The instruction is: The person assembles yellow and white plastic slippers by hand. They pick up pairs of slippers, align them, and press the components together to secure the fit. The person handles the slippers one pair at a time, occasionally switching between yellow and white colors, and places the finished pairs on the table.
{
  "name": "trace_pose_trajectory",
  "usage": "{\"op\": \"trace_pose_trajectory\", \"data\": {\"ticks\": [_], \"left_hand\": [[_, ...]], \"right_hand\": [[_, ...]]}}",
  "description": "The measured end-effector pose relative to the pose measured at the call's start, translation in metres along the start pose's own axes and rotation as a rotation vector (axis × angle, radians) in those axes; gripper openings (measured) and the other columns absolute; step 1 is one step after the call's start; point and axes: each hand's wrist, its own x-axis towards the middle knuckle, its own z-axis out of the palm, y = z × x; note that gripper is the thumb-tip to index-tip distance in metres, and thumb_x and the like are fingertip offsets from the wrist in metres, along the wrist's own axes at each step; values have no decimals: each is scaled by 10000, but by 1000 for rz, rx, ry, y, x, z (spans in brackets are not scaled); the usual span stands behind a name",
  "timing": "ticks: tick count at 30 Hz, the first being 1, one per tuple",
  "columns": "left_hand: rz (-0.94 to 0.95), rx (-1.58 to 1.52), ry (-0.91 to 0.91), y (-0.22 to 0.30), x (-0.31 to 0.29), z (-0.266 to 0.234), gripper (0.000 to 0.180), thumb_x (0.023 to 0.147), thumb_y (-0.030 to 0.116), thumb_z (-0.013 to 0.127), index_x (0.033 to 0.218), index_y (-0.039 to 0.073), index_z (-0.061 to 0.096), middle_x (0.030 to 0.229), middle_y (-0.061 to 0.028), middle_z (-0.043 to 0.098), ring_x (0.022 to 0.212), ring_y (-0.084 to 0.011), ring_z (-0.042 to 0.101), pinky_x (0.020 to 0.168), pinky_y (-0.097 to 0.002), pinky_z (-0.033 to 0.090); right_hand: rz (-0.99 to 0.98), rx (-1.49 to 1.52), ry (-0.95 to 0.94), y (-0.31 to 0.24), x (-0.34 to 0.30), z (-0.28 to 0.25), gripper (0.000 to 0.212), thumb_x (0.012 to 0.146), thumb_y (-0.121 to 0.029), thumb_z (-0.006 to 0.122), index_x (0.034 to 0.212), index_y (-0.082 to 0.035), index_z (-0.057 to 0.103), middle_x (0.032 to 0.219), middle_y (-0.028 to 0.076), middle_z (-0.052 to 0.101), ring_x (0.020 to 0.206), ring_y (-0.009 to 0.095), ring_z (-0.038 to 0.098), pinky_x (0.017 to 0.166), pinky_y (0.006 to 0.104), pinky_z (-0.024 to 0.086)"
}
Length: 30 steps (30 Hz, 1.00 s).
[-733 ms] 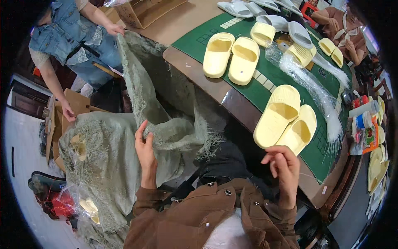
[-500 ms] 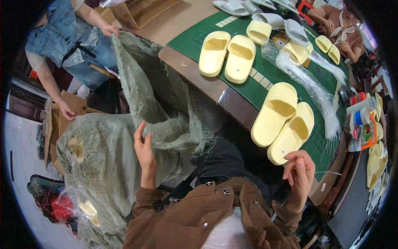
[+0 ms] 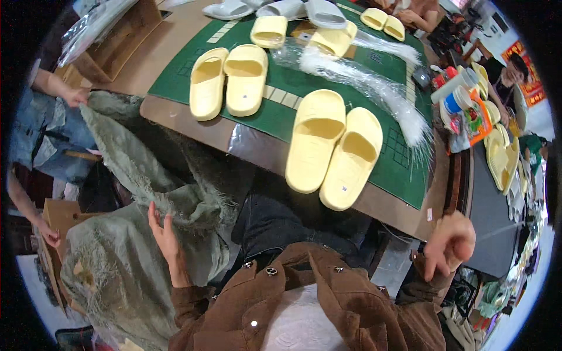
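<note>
My left hand (image 3: pixel 167 243) is open, its fingers stretched up beside a grey-green woven sack (image 3: pixel 140 234) with frayed edges; it holds nothing. Right of the table's near corner, my right hand (image 3: pixel 449 245) is raised with its fingers curled. What it grips, if anything, I cannot make out. Two pale yellow slide sandals, a left one (image 3: pixel 316 140) and a right one (image 3: pixel 352 158), lie side by side at the table's near edge. Another yellow pair, slide (image 3: pixel 208 85) and slide (image 3: pixel 246 81), lies further left on the green mat (image 3: pixel 275 76).
A bundle of clear plastic strands (image 3: pixel 374 88) lies across the mat, behind the near pair. Grey slides (image 3: pixel 325 14) and a cardboard box (image 3: pixel 117 47) are at the back. At left, another person's hand (image 3: pixel 76 96) holds the sack's rim. Cups (image 3: pixel 453 102) stand at right.
The view has turned right, so table and sack appear further left. My right hand has moved right, away from the near slides; the thin pale strand beside it no longer shows clearly.
</note>
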Motion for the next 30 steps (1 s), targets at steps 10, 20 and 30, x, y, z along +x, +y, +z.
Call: {"op": "trace_pose_trajectory", "data": {"ticks": [10, 20, 30], "left_hand": [[655, 194, -607, 136, -8, 116, 358, 863, 35, 544, 1218, 49, 592, 1361, -152, 474, 1276, -310, 442, 1063, -384, 338], [1049, 136, -675, 159, -9, 312, 357, 947, 201, 532, 1264, 37, 539, 1352, -183, 457, 1296, -354, 389, 1083, -435, 304], [1042, 22, -415, 196, -15, 328, 194, 843, 66, 579, 1035, 44, 568, 1079, -150, 556, 995, -348, 534, 836, -450, 435]], "right_hand": [[47, -1333, 1200, 36, 100, -83, 197, 883, -124, 620, 1049, -18, 623, 879, 128, 677, 685, 193, 650, 618, 310, 495], [575, -1571, 1147, 100, 143, -200, 210, 861, -245, 586, 935, -79, 691, 958, 162, 662, 938, 367, 643, 805, 469, 515], [116, -1473, 1081, 96, 157, -181, 141, 880, -164, 549, 890, -66, 650, 882, 166, 631, 844, 387, 616, 737, 482, 498]]}}
